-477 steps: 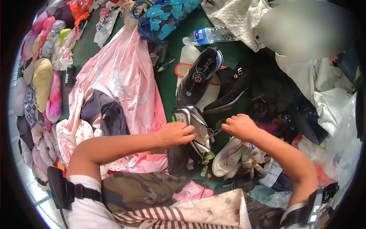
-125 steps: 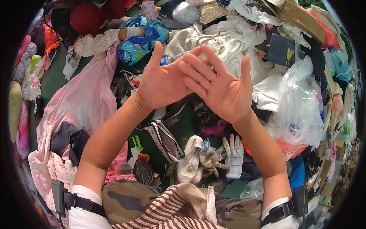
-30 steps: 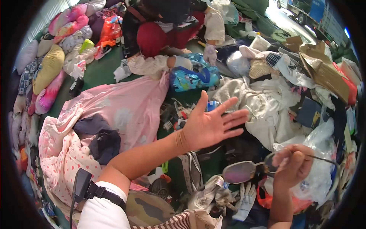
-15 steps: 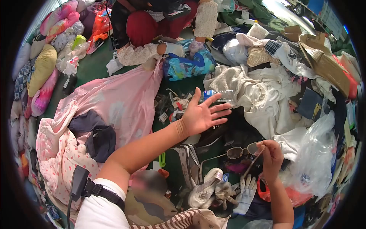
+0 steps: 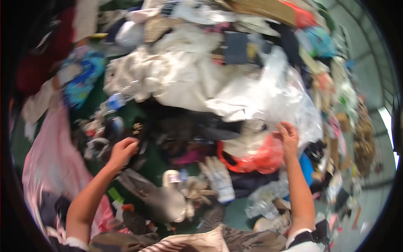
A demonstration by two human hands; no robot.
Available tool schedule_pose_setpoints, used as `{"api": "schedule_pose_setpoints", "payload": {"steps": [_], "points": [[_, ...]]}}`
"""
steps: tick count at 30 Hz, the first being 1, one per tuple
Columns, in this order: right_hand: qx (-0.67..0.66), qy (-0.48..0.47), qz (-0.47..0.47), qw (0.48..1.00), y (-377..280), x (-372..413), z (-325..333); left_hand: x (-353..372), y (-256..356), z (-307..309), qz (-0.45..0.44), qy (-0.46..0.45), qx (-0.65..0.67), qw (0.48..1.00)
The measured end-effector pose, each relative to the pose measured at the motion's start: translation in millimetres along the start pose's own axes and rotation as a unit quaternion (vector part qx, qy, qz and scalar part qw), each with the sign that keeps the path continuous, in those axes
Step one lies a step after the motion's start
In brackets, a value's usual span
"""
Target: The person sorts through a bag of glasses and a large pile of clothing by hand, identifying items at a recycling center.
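My right hand [image 5: 288,136] is raised over the red plastic bag [image 5: 262,157] beside clear plastic sheeting. Its thumb and fingers are pinched together on wire-rimmed eyeglasses, blurred to a faint thin outline against the pale cloth. My left hand [image 5: 124,152] is curled closed at the left, right by a black item with gold lettering [image 5: 137,128]. Whether it grips that item is hidden by the fingers and the blur. Between and below the hands lie a white work glove [image 5: 219,179] and a magenta scrap [image 5: 188,156].
White cloth [image 5: 180,80] is heaped ahead, with a clear plastic bag [image 5: 300,107] at its right. A pink sheet [image 5: 56,147] spreads at the left, near a blue patterned bag [image 5: 84,80]. Another person's dark red trousers [image 5: 40,63] show at the upper left.
My view has swung to the right and is blurred. My left hand, spread with palm up before, has curled closed near the black item. My right hand has moved over to the red bag.
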State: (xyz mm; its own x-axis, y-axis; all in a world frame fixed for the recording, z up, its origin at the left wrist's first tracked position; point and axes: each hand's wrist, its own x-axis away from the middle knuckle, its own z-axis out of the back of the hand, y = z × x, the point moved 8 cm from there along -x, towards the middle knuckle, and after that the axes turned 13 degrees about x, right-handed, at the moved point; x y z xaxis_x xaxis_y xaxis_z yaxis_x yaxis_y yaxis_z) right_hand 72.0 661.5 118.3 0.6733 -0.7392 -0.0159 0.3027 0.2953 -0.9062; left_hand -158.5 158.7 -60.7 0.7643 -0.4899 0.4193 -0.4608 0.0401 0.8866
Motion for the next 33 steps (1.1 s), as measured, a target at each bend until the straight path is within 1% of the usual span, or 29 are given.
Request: {"api": "schedule_pose_setpoints", "payload": {"steps": [1, 3, 4, 6, 7, 8, 10, 12, 14, 15, 16, 17, 18, 19, 20, 21, 22, 23, 24, 25, 26, 27, 28, 29, 30, 31, 32, 33], "points": [[0.020, 0.032, -0.002, 0.999, 2.2, 3.5, 26.6, -3.6, -5.7, -4.0, -0.016, -0.013, -0.038, 0.999], [-0.079, 0.072, -0.005, 0.994, 9.1, 11.9, 68.2, -10.3, -9.8, -7.6, -0.041, -0.014, -0.107, 0.993], [-0.070, 0.090, -0.006, 0.993, 10.5, 15.7, 88.7, -12.2, -5.6, -10.1, -0.050, -0.004, -0.136, 0.989], [-0.135, 0.159, -0.007, 0.978, 12.7, 22.9, 128.5, -11.4, 6.8, -19.0, -0.047, 0.024, -0.142, 0.988], [-0.154, 0.190, -0.001, 0.970, 13.3, 25.0, 143.9, -11.8, 10.8, -23.5, -0.044, 0.023, -0.156, 0.986], [-0.151, 0.201, 0.001, 0.968, 15.5, 24.5, 153.7, -13.7, 10.5, -27.4, -0.047, 0.012, -0.156, 0.987], [-0.173, 0.272, -0.020, 0.946, 31.9, 26.2, 176.8, -16.8, 12.0, -30.1, -0.073, -0.001, -0.198, 0.977], [-0.166, 0.277, -0.031, 0.946, 47.1, 24.9, 181.4, -15.6, 13.5, -33.2, -0.064, -0.005, -0.194, 0.979], [-0.164, 0.265, -0.058, 0.948, 71.4, 12.8, 166.1, -13.6, 11.0, -26.4, -0.027, -0.002, -0.150, 0.988], [-0.135, 0.256, -0.075, 0.954, 86.1, 7.1, 161.7, -14.2, 6.0, -21.4, 0.004, -0.001, -0.138, 0.990], [-0.062, 0.258, -0.048, 0.963, 109.7, -9.0, 167.8, -14.9, 5.4, -20.0, -0.008, -0.016, -0.133, 0.991], [0.367, 0.252, 0.001, 0.895, 136.8, -35.0, 197.1, -15.1, 11.2, -24.5, -0.022, -0.046, -0.134, 0.990], [0.491, 0.186, 0.124, 0.842, 151.6, -54.3, 188.5, -3.9, 26.6, -28.5, -0.027, -0.058, -0.148, 0.987], [0.586, 0.141, 0.256, 0.756, 167.9, -65.7, 178.0, -3.9, 19.0, -20.2, 0.001, -0.092, -0.126, 0.988], [0.522, 0.139, 0.177, 0.823, 160.8, -77.4, 177.8, 1.6, 15.0, -16.1, 0.021, -0.084, -0.104, 0.991], [0.449, 0.149, 0.098, 0.876, 154.4, -87.0, 176.2, 11.5, 13.1, -14.2, 0.073, -0.112, -0.105, 0.985], [0.481, 0.151, 0.132, 0.854, 121.8, -80.0, 158.6, 18.4, 8.5, -13.3, 0.093, -0.134, -0.115, 0.980], [0.532, 0.134, 0.165, 0.820, 103.5, -74.0, 145.1, 26.5, 5.8, -13.7, 0.113, -0.154, -0.114, 0.975], [0.585, 0.123, 0.199, 0.777, 88.1, -70.2, 136.8, 33.6, 9.7, -17.5, 0.089, -0.175, -0.136, 0.971], [0.583, 0.118, 0.203, 0.777, 77.9, -68.3, 131.5, 39.3, 9.0, -17.0, 0.059, -0.183, -0.211, 0.958], [0.608, 0.114, 0.194, 0.761, 70.5, -65.2, 126.6, 41.3, 5.5, -17.6, 0.029, -0.194, -0.283, 0.939], [0.631, 0.112, 0.185, 0.745, 63.2, -63.7, 125.9, 43.9, 1.9, -17.9, 0.029, -0.193, -0.282, 0.939], [0.631, 0.109, 0.185, 0.745, 56.0, -64.0, 128.4, 49.9, 3.7, -25.6, -0.047, -0.223, -0.386, 0.894], [0.676, 0.070, 0.182, 0.711, 52.8, -66.1, 125.1, 57.8, 4.6, -34.3, -0.123, -0.249, -0.484, 0.830], [0.717, 0.031, 0.177, 0.674, 49.3, -67.3, 124.1, 61.3, 3.3, -36.8, -0.122, -0.250, -0.485, 0.829], [0.716, 0.030, 0.174, 0.675, 35.2, -66.4, 128.6, 71.2, 3.1, -50.3, -0.180, -0.298, -0.534, 0.770], [0.720, 0.002, 0.142, 0.679, 20.1, -64.6, 128.0, 82.4, -0.1, -63.6, -0.235, -0.344, -0.577, 0.703], [0.722, -0.026, 0.110, 0.683, 5.1, -60.4, 121.0, 85.5, -14.1, -69.5, -0.217, -0.366, -0.614, 0.665]]}}
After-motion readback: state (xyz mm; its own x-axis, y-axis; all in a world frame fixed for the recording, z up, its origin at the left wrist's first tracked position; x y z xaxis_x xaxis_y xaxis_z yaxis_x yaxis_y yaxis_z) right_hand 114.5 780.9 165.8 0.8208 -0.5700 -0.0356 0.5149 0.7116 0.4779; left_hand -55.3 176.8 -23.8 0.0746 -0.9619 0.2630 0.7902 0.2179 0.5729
